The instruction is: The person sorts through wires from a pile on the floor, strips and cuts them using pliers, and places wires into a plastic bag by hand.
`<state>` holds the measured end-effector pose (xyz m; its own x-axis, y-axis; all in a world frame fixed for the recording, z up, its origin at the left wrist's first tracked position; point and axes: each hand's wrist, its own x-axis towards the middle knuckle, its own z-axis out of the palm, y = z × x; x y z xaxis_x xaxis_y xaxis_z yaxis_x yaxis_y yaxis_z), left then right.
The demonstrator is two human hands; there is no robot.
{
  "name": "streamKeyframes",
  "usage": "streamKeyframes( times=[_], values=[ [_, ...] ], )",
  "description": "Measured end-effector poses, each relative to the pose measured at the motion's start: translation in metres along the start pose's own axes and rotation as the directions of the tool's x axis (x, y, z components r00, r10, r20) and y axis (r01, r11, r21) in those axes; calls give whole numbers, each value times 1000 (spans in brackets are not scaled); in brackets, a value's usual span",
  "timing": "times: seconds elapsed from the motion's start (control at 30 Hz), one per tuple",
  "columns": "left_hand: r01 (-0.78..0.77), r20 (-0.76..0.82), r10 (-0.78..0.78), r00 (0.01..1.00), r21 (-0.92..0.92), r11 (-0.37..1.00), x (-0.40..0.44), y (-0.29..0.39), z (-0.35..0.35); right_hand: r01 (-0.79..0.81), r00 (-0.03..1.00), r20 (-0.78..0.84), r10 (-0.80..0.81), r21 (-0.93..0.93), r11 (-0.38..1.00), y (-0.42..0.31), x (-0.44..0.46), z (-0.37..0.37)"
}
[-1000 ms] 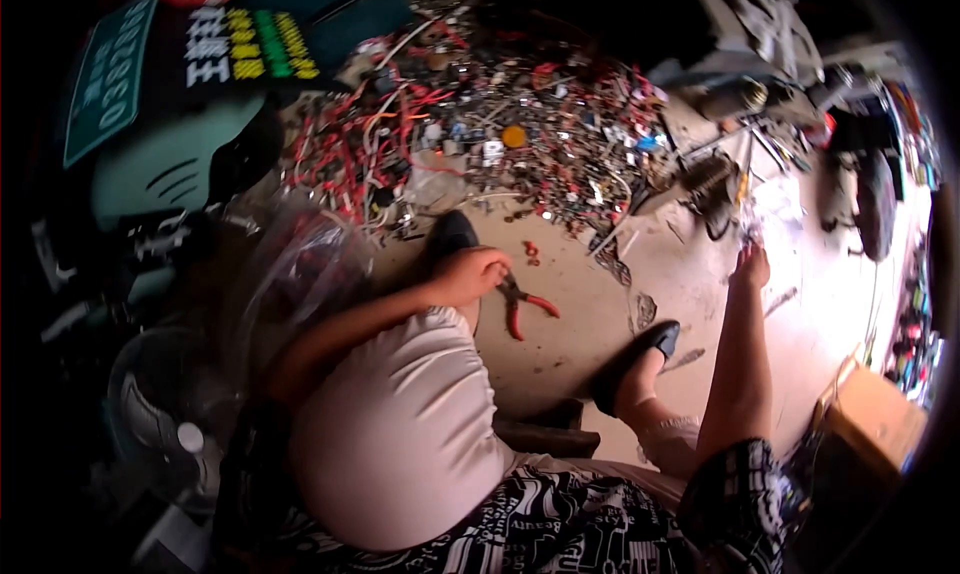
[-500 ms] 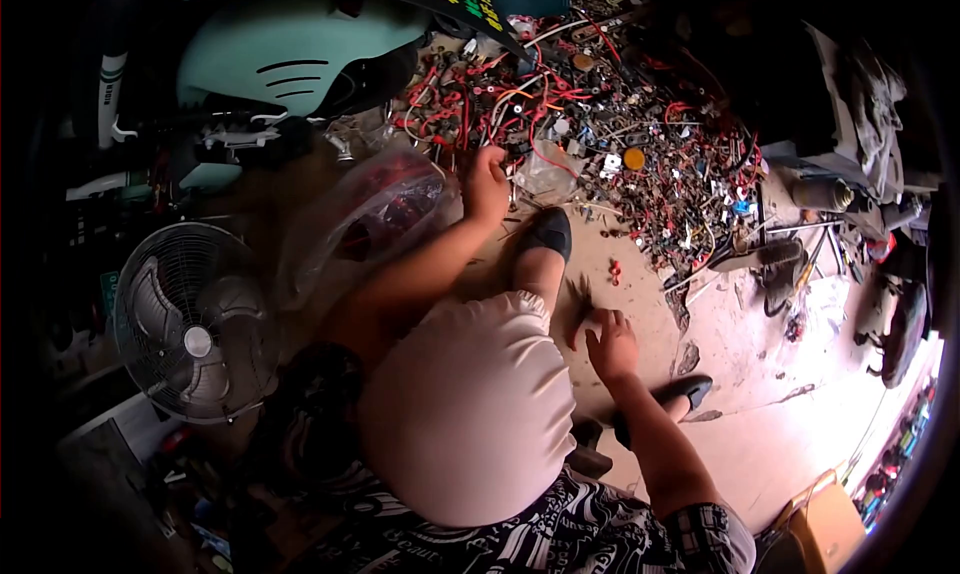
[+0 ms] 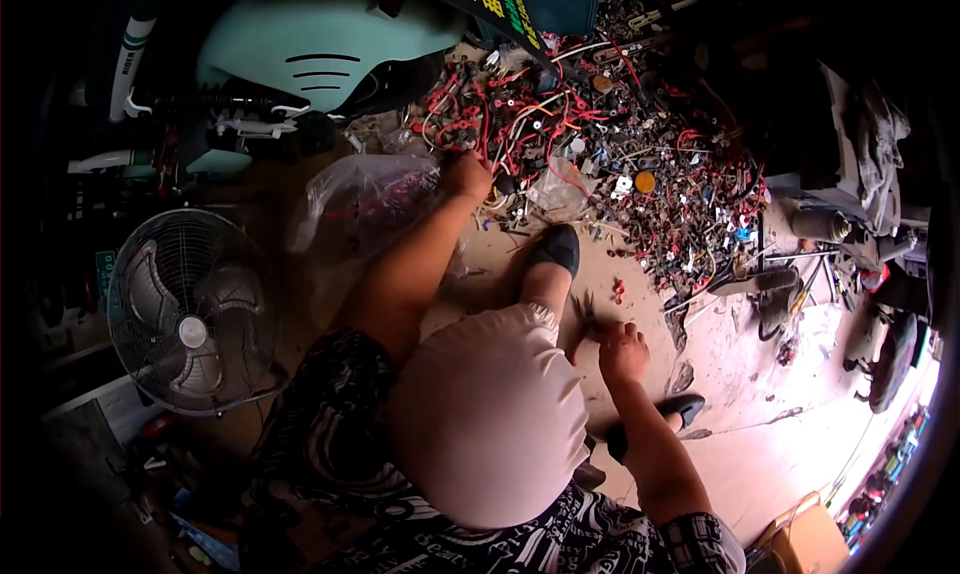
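Observation:
My left hand is at the right side of a clear plastic bag with reddish pieces inside, by the left edge of the scrap pile. Its fingers are closed, and what they hold is hidden. Lower right of it, my right hand is curled round the handle end of red-handled pliers, low over the floor. The pliers' dark jaws are apart and point up in the view. Small red pieces lie on the floor just above this hand.
A fan stands at the left, below a pale green scooter body. My shoes flank the pliers. Brushes, a spray can and tools lie at the right. A tan box is at the lower right.
My right hand has come from the tools at the right to the pliers. My left hand has left the pliers' side for the bag and pile edge, its fingers now closed. The view has shifted left.

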<state>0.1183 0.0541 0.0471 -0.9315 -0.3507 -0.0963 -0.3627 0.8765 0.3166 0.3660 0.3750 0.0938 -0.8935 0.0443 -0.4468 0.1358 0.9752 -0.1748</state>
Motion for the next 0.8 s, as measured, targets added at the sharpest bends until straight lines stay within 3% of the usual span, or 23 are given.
streamKeyframes(
  times=[0.07,0.13,0.17,0.2,0.23,0.27,0.33,0.37,0.4,0.43,0.53,0.57,0.67,0.73,0.77,0.8],
  values=[
    [31,64,-26,998,-83,996,3,-5,3,17,1000,5,-17,3,1000,4,1,2],
    [73,165,0,986,-435,898,2,-9,3,43,999,9,-43,6,999,4,2,4],
    [391,378,-162,912,-674,627,-5,6,-10,47,999,12,-47,10,999,1,1,2],
    [197,212,-56,976,-737,646,-6,2,7,34,999,14,-37,161,986,0,-2,-2],
    [204,244,3,970,-817,539,-15,13,-3,20,999,17,-27,308,951,-3,-4,-7],
    [215,267,68,961,-881,421,-29,25,-12,22,999,19,-29,310,950,-5,-4,-9],
    [78,154,204,967,-937,340,-48,35,3,-168,970,230,74,425,890,-9,-5,-10],
    [56,157,235,959,-920,389,-60,42,0,-169,970,231,73,428,888,-8,-6,-6],
    [78,165,263,950,-946,314,-72,51,-2,-112,984,174,37,449,887,-6,-7,1],
    [120,224,286,932,-933,340,-79,58,-5,-55,993,116,0,466,883,-6,-8,6],
    [344,437,289,852,-883,319,-95,72,-11,-9,979,183,-90,481,877,-10,-4,4],
    [344,485,287,826,-837,426,-99,76,-17,-10,979,183,-90,482,876,-13,-3,-2],
    [377,569,341,748,-787,489,-103,85,-26,-117,943,323,-77,540,833,-13,-4,-3],
    [377,579,368,728,-786,490,-105,89,-29,-14,965,212,-156,631,776,-3,-2,19],
    [421,593,377,712,-790,447,-107,92,-31,-23,966,214,-145,631,775,1,-3,21],
    [462,604,386,697,-790,402,-108,94,-32,-129,971,231,-65,729,673,6,-2,22]
  ],
)
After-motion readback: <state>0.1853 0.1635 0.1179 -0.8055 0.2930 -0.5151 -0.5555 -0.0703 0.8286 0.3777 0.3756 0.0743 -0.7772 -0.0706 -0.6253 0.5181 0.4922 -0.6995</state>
